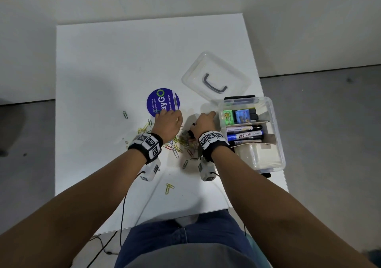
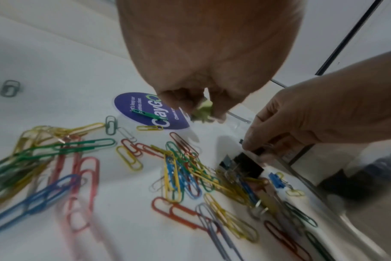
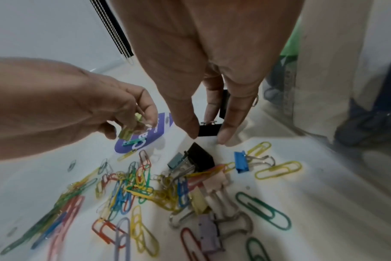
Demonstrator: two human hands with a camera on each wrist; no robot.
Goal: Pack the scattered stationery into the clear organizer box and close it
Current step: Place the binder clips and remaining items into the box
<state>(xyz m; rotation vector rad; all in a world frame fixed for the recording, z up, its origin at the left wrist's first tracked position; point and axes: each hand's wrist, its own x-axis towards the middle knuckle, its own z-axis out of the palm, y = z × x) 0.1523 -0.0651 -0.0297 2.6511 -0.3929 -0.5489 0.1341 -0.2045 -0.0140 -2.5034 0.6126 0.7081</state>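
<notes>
While both hands work over the clip heap, the scene reads as follows.

Right-hand grip: the right hand (image 3: 209,98) points fingers down, thumb and forefinger narrowed onto a black binder clip (image 3: 209,129); a second black clip seems tucked higher between its fingers, though that is hard to tell.

Left-hand grip: the left hand (image 2: 203,98) pinches a small yellow-green clip (image 2: 202,113) in curled fingertips, probably so each hand collects its own share.

Below the grips: the paper clips (image 3: 134,185) lie tangled on the white table (image 1: 115,65), bent wire coated in glossy red, blue, green and yellow; folded-metal binder clips with wire handles sit among them, a blue binder clip (image 3: 241,161) just beside the right fingertips.

Beyond the left grip: a round purple sticker (image 1: 159,100), flat on the table.

Outboard of the right grip: the clear organizer box (image 1: 276,144) stands open, close enough for short drops. Its see-through plastic shows card dividers, markers (image 1: 244,132) and erasers (image 1: 237,116).

Beyond the box: the lid (image 1: 216,76) lies off, transparent with a dark handle.

Judgement: most clips remain loose; closing is some way off.
</notes>
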